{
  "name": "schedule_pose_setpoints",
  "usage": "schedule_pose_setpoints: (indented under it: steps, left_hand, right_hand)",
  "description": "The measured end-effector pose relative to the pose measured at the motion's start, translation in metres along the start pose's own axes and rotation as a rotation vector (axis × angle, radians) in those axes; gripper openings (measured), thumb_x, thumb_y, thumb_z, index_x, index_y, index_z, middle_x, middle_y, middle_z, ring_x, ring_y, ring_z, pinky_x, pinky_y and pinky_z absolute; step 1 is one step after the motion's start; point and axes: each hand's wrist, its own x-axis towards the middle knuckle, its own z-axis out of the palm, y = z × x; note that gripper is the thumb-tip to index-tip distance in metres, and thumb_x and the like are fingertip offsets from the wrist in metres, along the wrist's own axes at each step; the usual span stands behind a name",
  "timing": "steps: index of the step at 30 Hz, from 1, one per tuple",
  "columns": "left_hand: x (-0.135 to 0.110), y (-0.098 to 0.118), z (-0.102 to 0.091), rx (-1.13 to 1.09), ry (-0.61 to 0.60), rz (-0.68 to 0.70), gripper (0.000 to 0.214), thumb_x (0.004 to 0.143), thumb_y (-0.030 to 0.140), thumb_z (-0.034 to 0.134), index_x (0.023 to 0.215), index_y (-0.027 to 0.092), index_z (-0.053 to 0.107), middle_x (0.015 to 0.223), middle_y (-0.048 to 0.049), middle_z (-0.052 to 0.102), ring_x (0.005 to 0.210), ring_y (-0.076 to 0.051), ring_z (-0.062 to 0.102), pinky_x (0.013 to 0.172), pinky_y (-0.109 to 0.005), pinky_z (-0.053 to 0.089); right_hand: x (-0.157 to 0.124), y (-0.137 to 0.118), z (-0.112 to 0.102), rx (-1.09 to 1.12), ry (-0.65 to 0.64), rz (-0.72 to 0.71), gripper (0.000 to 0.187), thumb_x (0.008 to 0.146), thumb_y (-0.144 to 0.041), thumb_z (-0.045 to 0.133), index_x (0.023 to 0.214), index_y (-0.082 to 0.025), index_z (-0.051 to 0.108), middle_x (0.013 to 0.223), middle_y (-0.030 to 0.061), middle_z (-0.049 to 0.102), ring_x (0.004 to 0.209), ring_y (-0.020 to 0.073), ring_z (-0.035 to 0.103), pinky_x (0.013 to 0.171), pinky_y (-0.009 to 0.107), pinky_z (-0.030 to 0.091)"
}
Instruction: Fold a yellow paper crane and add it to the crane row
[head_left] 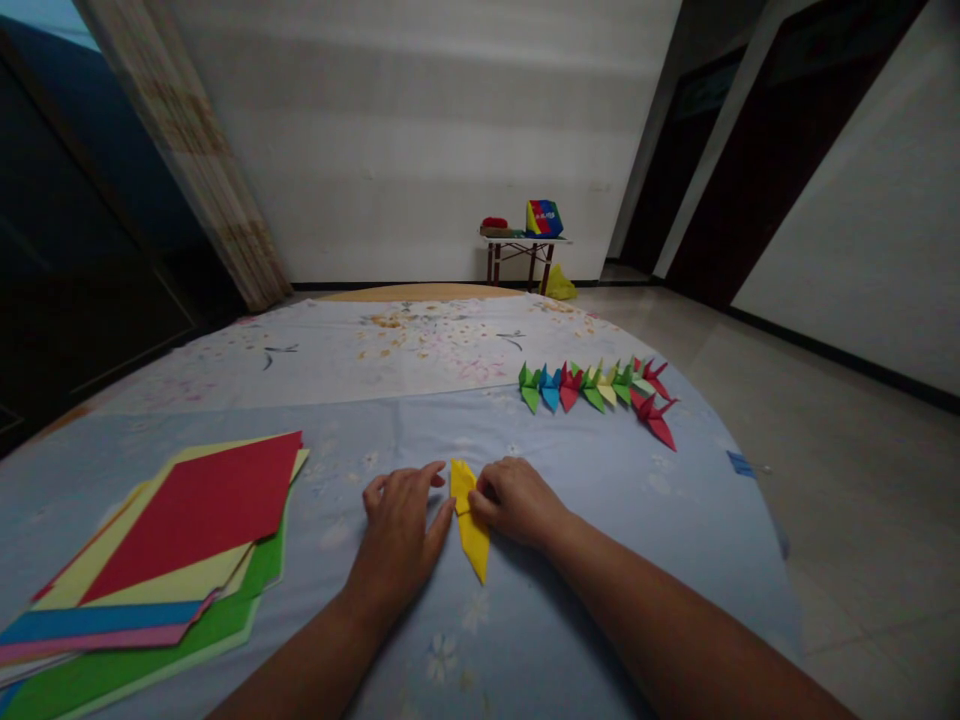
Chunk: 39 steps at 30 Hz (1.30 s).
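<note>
A narrow folded piece of yellow paper (470, 525) lies on the pale blue flowered cloth (570, 560) between my hands. My left hand (400, 530) rests flat beside it, fingers stretched out, fingertips touching its left edge. My right hand (516, 500) has its fingers curled and pinched on the paper's upper right edge. A row of several finished folded paper cranes (600, 388) in green, blue, red and yellow sits further back on the right.
A fanned stack of coloured paper sheets (165, 560), red on top, lies at the left. Beyond the cloth's right edge is tiled floor (825, 450). A small table (521, 255) with a colourful box stands at the far wall.
</note>
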Motion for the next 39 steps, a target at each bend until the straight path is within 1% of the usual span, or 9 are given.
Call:
schedule_pose_setpoints:
  steps: [1, 4, 8, 13, 21, 26, 29, 33, 39]
  left_hand:
    - [-0.002, 0.003, -0.004, 0.045, 0.008, 0.045, 0.028, 0.083, 0.025, 0.049, 0.111, 0.018, 0.052, 0.103, -0.0081, 0.063, 0.103, -0.025, 0.051, 0.094, -0.046, 0.024]
    - [-0.007, 0.013, -0.012, 0.094, -0.083, 0.116, 0.021, 0.083, 0.023, 0.050, 0.103, 0.023, 0.058, 0.102, -0.0054, 0.063, 0.102, -0.025, 0.050, 0.092, -0.048, 0.022]
    - [-0.009, 0.019, -0.010, 0.124, -0.191, 0.157, 0.021, 0.081, 0.021, 0.053, 0.100, 0.027, 0.060, 0.103, -0.0038, 0.063, 0.102, -0.025, 0.049, 0.091, -0.048, 0.024]
    - [-0.010, 0.023, -0.007, 0.205, -0.209, 0.162, 0.017, 0.081, 0.019, 0.055, 0.092, 0.029, 0.064, 0.098, -0.0040, 0.063, 0.097, -0.025, 0.050, 0.088, -0.048, 0.026]
    - [-0.015, 0.025, -0.003, 0.294, -0.215, 0.192, 0.028, 0.083, 0.013, 0.051, 0.104, 0.029, 0.062, 0.114, -0.0055, 0.061, 0.107, -0.027, 0.049, 0.089, -0.047, 0.027]
    - [-0.018, 0.024, -0.001, 0.322, -0.215, 0.196, 0.034, 0.083, 0.007, 0.046, 0.106, 0.027, 0.061, 0.119, -0.0046, 0.061, 0.111, -0.028, 0.048, 0.090, -0.047, 0.025]
    - [-0.020, 0.025, -0.002, 0.310, -0.204, 0.192, 0.036, 0.083, 0.006, 0.045, 0.107, 0.027, 0.061, 0.121, -0.0046, 0.060, 0.113, -0.028, 0.048, 0.090, -0.046, 0.025]
    - [-0.019, 0.025, -0.003, 0.266, -0.194, 0.187, 0.033, 0.082, 0.009, 0.046, 0.104, 0.027, 0.061, 0.115, -0.0043, 0.063, 0.113, -0.028, 0.048, 0.090, -0.046, 0.026]
    - [-0.018, 0.026, -0.004, 0.219, -0.231, 0.175, 0.032, 0.080, 0.011, 0.048, 0.103, 0.026, 0.062, 0.111, -0.0050, 0.066, 0.114, -0.030, 0.047, 0.090, -0.049, 0.024]
  right_hand:
    - [0.000, 0.000, 0.001, -0.004, 0.009, -0.002, 0.020, 0.081, -0.030, 0.050, 0.074, -0.017, 0.063, 0.075, 0.0050, 0.065, 0.073, 0.0153, 0.055, 0.069, 0.026, 0.033]
    - [0.001, 0.001, 0.004, -0.013, 0.036, -0.011, 0.020, 0.081, -0.030, 0.049, 0.073, -0.017, 0.062, 0.074, 0.0047, 0.065, 0.074, 0.0156, 0.055, 0.071, 0.027, 0.031]
    - [-0.001, 0.002, 0.004, 0.003, 0.048, -0.011, 0.020, 0.082, -0.029, 0.048, 0.075, -0.017, 0.062, 0.076, 0.0045, 0.065, 0.077, 0.0153, 0.054, 0.073, 0.028, 0.030]
    - [-0.001, 0.003, 0.003, 0.010, 0.036, 0.004, 0.025, 0.085, -0.030, 0.045, 0.074, -0.016, 0.062, 0.076, 0.0048, 0.064, 0.078, 0.0156, 0.053, 0.074, 0.028, 0.028]
    - [0.000, 0.003, 0.005, -0.022, 0.037, 0.036, 0.022, 0.083, -0.027, 0.047, 0.070, -0.016, 0.060, 0.073, 0.0047, 0.063, 0.074, 0.0153, 0.051, 0.071, 0.028, 0.027]
    - [0.001, 0.004, 0.006, -0.015, 0.043, 0.023, 0.023, 0.083, -0.029, 0.047, 0.070, -0.016, 0.061, 0.071, 0.0039, 0.063, 0.073, 0.0151, 0.051, 0.070, 0.028, 0.027]
    - [0.001, 0.004, 0.006, -0.018, 0.044, 0.023, 0.025, 0.084, -0.031, 0.046, 0.070, -0.016, 0.061, 0.072, 0.0043, 0.064, 0.073, 0.0152, 0.052, 0.070, 0.028, 0.027]
    - [0.001, 0.004, 0.007, -0.035, 0.045, 0.020, 0.024, 0.084, -0.030, 0.046, 0.072, -0.017, 0.062, 0.074, 0.0049, 0.065, 0.075, 0.0159, 0.053, 0.071, 0.029, 0.028]
    - [0.002, 0.002, 0.006, -0.042, 0.031, 0.028, 0.021, 0.083, -0.030, 0.048, 0.073, -0.017, 0.062, 0.076, 0.0049, 0.065, 0.076, 0.0166, 0.054, 0.071, 0.029, 0.028]
